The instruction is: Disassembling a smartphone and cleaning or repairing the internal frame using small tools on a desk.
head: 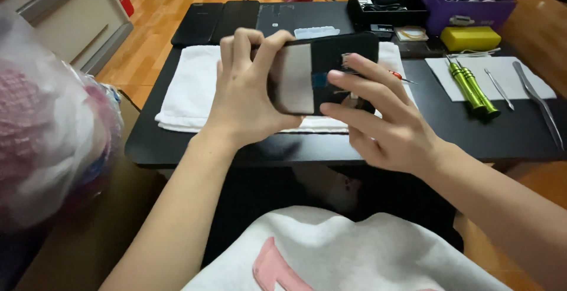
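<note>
A: Above the counter [177, 143], what's in hand?

B: Left hand [245, 99] clamps the opened phone [322, 78]; right hand [378, 126], at three o'clock, touches it with spread fingers [354, 84], gripping nothing.

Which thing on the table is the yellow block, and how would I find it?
Look at the black table, then its far right side. In front of the purple box sits the yellow block. It is the only yellow, brick-shaped thing; the two green tools nearer by are long and thin.
</note>
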